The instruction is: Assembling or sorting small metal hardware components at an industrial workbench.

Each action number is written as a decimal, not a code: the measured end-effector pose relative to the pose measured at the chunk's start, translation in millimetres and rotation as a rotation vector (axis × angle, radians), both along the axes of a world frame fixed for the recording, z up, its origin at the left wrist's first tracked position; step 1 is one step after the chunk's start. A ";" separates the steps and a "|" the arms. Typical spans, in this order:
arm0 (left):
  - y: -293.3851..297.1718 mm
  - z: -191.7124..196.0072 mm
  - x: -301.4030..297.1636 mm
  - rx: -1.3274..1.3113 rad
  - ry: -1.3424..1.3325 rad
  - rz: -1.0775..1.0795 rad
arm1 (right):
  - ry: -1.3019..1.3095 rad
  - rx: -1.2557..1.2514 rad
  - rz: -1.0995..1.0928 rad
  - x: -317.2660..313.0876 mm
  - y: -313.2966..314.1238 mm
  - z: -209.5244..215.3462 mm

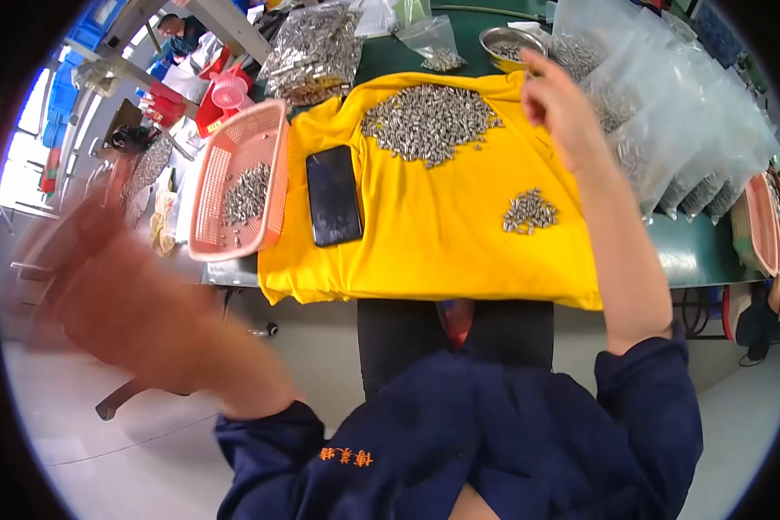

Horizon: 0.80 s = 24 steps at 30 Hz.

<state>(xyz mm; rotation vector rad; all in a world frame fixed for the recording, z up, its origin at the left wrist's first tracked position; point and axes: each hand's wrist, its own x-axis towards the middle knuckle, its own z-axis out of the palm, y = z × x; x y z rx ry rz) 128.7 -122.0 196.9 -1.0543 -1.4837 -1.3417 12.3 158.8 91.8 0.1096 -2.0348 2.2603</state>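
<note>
My left hand (pixel 87 243) is smeared by motion at the far left, out past the table edge and the pink basket (pixel 269 173); its fingers cannot be made out. Over the back right of a yellow cloth (pixel 442 251), my right hand (pixel 563 104) is raised with the index finger stretched and apart from the others, and nothing visible in it. The nearest thing to its fingertips is a metal bowl (pixel 492 43) of small parts. Small silvery metal cylinders form a large heap (pixel 429 120) at the cloth's back and a smaller pile (pixel 530 212) at its right.
A black phone (pixel 334 195) lies on the cloth beside the basket, which holds similar metal parts. Clear bags of parts (pixel 312 52) stand at the back left, and more bags (pixel 693 121) crowd the right. Another person (pixel 180 36) sits far off at upper left.
</note>
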 end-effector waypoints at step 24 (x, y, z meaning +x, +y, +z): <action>87.8 -169.0 -175.3 -0.885 -1.009 0.399 | 0.189 0.267 -0.083 14.6 -0.5 -80.8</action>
